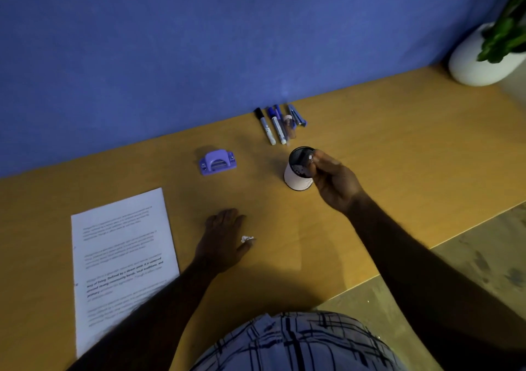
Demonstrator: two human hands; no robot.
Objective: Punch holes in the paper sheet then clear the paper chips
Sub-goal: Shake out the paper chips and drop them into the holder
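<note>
Closest to us is a checked shirt [299,342], at the near edge of the worktop [398,148]. We see the paper sheet [122,257] lying flat by the near left edge, just left of the left hand [225,239], which rests on the wood with relaxed fingers. The right hand [333,183] has its fingers bunched at the rim of a cup [297,178]; we cannot tell if they pinch anything. The hole punch [217,161] stands toward the far edge. The paper chips [247,239] lie at the left thumb, well apart from the right hand.
</note>
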